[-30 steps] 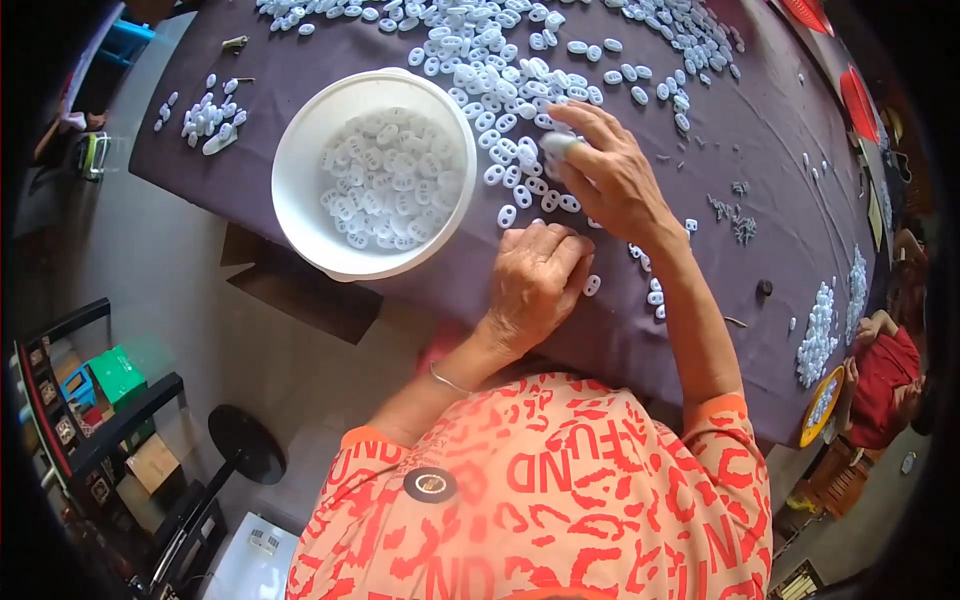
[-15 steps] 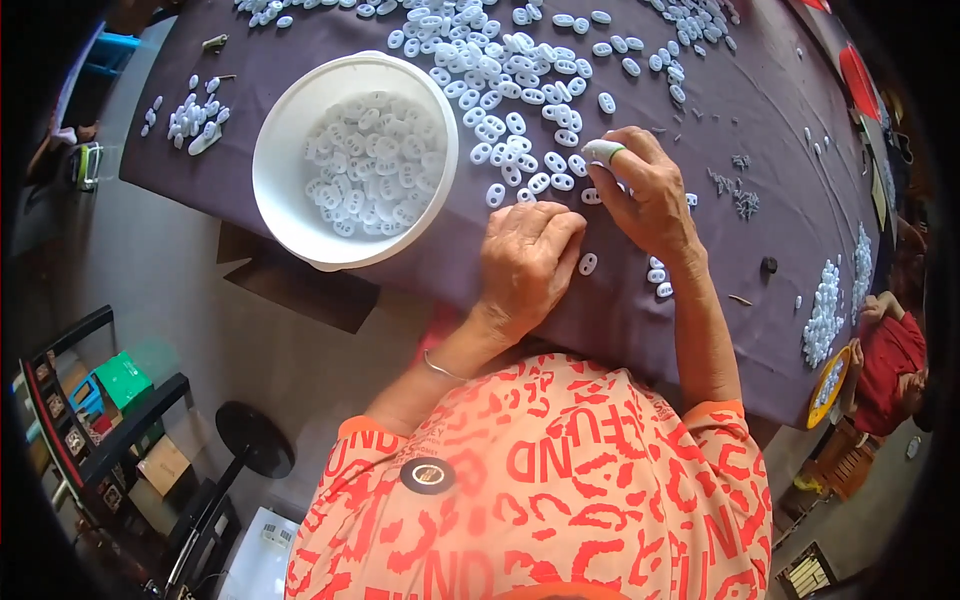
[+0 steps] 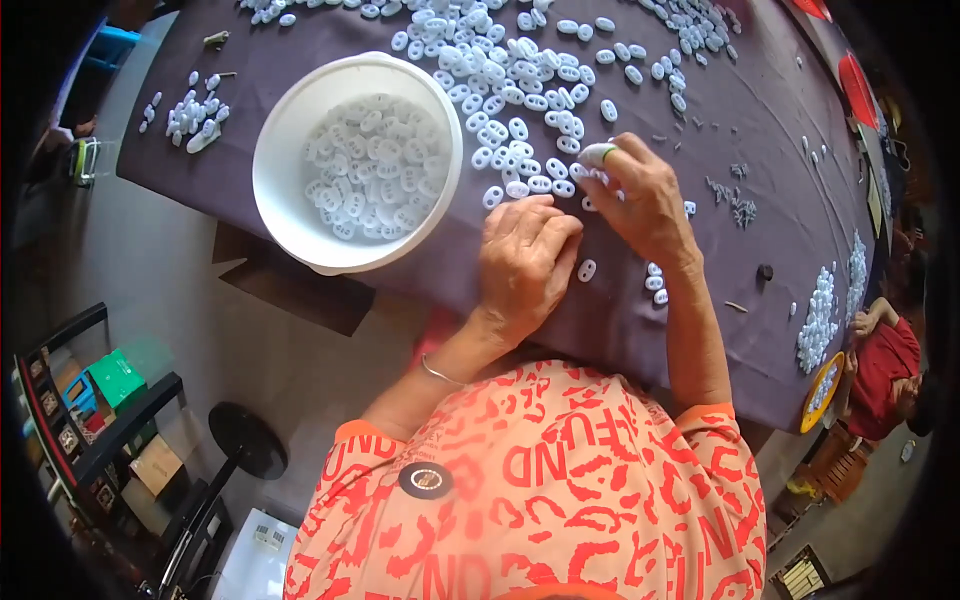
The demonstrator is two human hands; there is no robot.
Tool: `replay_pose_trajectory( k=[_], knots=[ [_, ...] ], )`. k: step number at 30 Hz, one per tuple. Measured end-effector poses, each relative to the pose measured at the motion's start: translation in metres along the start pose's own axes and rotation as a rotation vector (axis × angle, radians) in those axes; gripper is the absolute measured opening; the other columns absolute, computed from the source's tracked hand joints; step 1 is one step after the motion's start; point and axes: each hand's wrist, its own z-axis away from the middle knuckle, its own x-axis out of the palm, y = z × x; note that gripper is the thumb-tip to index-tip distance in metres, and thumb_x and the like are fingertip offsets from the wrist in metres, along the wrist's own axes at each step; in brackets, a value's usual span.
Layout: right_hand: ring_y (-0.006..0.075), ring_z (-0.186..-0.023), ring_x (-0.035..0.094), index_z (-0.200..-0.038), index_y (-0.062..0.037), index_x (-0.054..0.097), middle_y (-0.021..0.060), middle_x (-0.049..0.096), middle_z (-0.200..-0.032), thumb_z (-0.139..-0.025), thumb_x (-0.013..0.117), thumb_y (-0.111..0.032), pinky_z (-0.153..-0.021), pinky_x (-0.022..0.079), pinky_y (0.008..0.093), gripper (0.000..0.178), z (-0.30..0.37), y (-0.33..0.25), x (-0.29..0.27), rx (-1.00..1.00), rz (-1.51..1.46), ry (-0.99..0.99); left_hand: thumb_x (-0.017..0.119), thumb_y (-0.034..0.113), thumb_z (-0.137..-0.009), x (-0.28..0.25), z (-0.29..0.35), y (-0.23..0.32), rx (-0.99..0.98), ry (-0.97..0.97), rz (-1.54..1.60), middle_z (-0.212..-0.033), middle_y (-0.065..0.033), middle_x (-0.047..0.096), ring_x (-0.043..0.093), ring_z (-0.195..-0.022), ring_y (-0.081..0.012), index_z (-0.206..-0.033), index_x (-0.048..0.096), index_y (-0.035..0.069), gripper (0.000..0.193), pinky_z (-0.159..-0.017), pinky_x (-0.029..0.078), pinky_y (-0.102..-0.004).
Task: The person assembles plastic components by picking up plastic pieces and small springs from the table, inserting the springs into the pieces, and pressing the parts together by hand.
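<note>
The right hand [image 3: 645, 200] is holding its thumb curved toward a finger wearing a white wrap [image 3: 597, 153], the tips nearly together among small white oval plastic pieces with two holes [image 3: 515, 97]; whether they are gripping one, I cannot tell. The left hand [image 3: 522, 265] is resting palm down, fingers loosely curled, anything underneath hidden. Both are sitting right of a round white plastic tub [image 3: 290, 205]; pieces are lying inside it and spreading to its right across the dark purple tablecloth [image 3: 740, 270].
</note>
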Motion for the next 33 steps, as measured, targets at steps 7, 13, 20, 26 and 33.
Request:
replay_pose_trajectory(
  k=[7,13,20,26,33],
  knots=[
    [0.0216,-0.069,0.058,-0.098,-0.0046,0.061,0.0095,0.055,-0.088,-0.072,0.067,-0.005,-0.06,0.049,0.0308,0.027,-0.025,-0.006,0.023,-0.098,-0.034,0.04,0.068,0.007,-0.069,0.002,0.001,-0.003,-0.012,0.052,0.014,-0.08,-0.0055,0.058,0.057,-0.096,-0.0267,-0.08,0.058,0.009,0.015,-0.091,0.037,-0.0448],
    [0.0222,-0.069,0.058,-0.096,-0.0004,0.059,0.0115,0.055,-0.089,-0.073,0.064,-0.002,-0.059,0.048,0.0309,0.023,-0.038,0.005,0.022,0.029,0.082,0.224,0.068,0.006,-0.067,-0.004,0.0,0.003,-0.011,0.059,0.034,-0.078,-0.0025,0.058,0.058,-0.083,-0.022,-0.078,0.059,0.01,0.015,-0.077,0.04,-0.0367],
    [0.0217,-0.077,0.061,-0.1,-0.0018,0.061,0.0116,0.055,-0.099,-0.075,0.062,-0.001,-0.064,0.051,0.0304,0.025,-0.061,-0.005,0.033,-0.105,-0.122,0.151,0.067,0.009,-0.068,-0.001,0.0,0.0,-0.026,0.021,-0.029,-0.077,-0.0019,0.059,0.057,-0.08,-0.0199,-0.076,0.059,0.01,0.012,-0.076,0.038,-0.0347],
    [0.0144,-0.072,0.06,-0.094,-0.0021,0.064,0.0074,0.059,-0.088,-0.081,0.059,-0.003,-0.062,0.049,0.0242,0.014,-0.076,0.003,0.023,-0.049,-0.119,0.299,0.067,0.008,-0.068,-0.002,-0.004,-0.002,0.005,0.043,-0.002,-0.077,-0.0023,0.059,0.057,-0.08,-0.0197,-0.076,0.058,0.01,0.012,-0.076,0.037,-0.0357],
    [0.0142,-0.067,0.058,-0.087,-0.0012,0.063,0.0069,0.059,-0.075,-0.08,0.058,-0.003,-0.06,0.046,0.0262,0.008,-0.051,0.012,0.015,-0.029,-0.168,-0.035,0.068,0.007,-0.067,-0.002,0.002,0.0,-0.037,-0.079,0.064,-0.077,-0.0027,0.059,0.057,-0.083,-0.0207,-0.076,0.059,0.01,0.013,-0.079,0.037,-0.0371]
  ],
)
